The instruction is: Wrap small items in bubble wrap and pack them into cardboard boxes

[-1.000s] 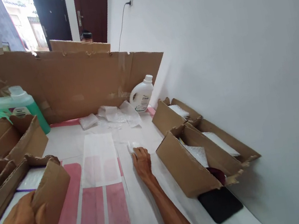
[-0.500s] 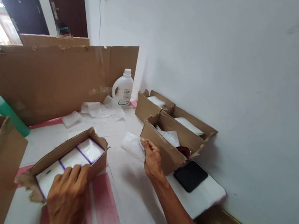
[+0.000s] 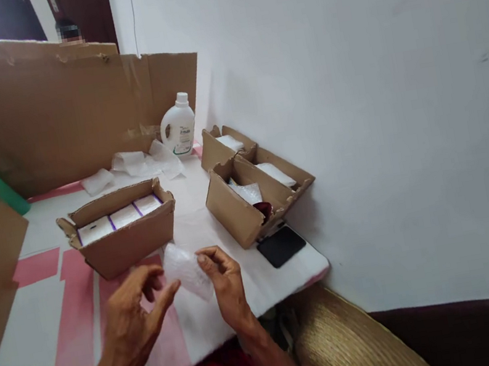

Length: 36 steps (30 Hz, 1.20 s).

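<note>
A: What is changing in this view?

B: The left hand (image 3: 130,311) is no longer gripping the long brown cardboard box (image 3: 131,244), which it was holding half a second ago. That box, containing a row of white packs with purple edging (image 3: 124,217), is now standing unsupported, left of the middle of the white-and-pink tabletop (image 3: 266,285).

A: And the crumpled, clear bubble-wrap piece (image 3: 183,265)?

B: The right hand (image 3: 228,285) is pinching its right side between thumb and fingers, having brought it closer to the tabletop's near edge. The left hand is facing its left side, thumb and fingers spread apart; whether they are touching the plastic, one cannot tell.

A: What is this meaning for the work?

B: Attention is apparently passing from box to wrap: one hand is holding the piece while the other is remaining free beside it.

A: What is surrounding them?

B: Brown cardboard containers (image 3: 230,210) are standing along the right edge, a flat black rectangular object (image 3: 282,245) is lying towards the near right corner, and a white handled bottle (image 3: 180,130) is standing near the far edge.
</note>
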Motion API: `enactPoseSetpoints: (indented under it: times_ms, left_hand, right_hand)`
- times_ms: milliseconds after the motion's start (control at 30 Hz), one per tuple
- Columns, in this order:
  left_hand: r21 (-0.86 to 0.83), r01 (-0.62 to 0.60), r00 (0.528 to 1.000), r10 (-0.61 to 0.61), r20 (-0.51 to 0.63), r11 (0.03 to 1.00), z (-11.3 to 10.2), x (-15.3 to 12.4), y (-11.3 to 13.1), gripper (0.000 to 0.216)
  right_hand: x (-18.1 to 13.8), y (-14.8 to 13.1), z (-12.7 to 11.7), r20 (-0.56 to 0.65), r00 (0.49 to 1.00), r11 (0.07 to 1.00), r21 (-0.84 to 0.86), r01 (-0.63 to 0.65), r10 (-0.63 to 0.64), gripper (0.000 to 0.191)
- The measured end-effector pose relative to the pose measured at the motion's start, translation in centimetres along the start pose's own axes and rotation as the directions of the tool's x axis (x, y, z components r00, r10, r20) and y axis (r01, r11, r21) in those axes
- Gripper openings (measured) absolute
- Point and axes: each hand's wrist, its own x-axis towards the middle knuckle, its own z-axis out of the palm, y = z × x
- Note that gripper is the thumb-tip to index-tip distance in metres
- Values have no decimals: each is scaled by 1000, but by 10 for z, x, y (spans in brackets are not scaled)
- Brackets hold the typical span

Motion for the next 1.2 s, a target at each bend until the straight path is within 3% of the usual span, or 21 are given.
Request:
enactPoseSetpoints:
  times_ms: [67,167,267,367,500,633,733,833,933,1033,1100,1200]
  left_hand:
    - [-238,240,965,-204,166,941,11,-26,-12,42]
    - [-421,433,901,-377,214,797,21,-57,-36,44]
    - [-493,516,851,-483,204,700,20,-78,-57,43]
    - [-504,531,839,-507,197,681,16,-87,-66,41]
    - [-510,521,837,-527,147,685,12,-86,-66,42]
    - [-510,560,792,-603,97,653,1,-85,-71,51]
    - [-481,573,768,-639,34,663,-7,-89,-83,57]
    - [-467,569,749,-661,-46,677,-7,-94,-89,64]
    - [-406,519,784,-608,-126,752,-2,-97,-84,62]
    - [-262,414,839,-477,-261,872,2,-96,-72,52]
    - [-115,297,890,-318,-326,948,3,-93,-63,48]
    - [77,-7,962,28,-272,997,4,-84,-49,56]
  right_hand:
    - [-19,2,8,169,984,993,-83,78,-63,26]
    - [-41,14,21,365,919,968,-134,213,-151,22]
    - [-54,33,31,354,907,928,-201,314,-230,29]
    - [-59,46,35,358,907,916,-242,321,-223,36]
    - [-56,48,30,374,925,960,-227,163,-69,20]
    - [-48,48,13,258,956,989,-71,-127,142,19]
    - [-42,48,-1,167,944,941,138,-309,285,22]
    - [-41,44,-7,172,914,867,290,-404,368,28]
    - [-43,41,-8,203,914,869,294,-399,351,32]
    - [-45,40,-9,213,928,909,226,-350,304,33]
    - [-45,36,-10,230,932,926,188,-326,281,33]
    - [-44,23,-12,318,911,944,111,-312,263,33]
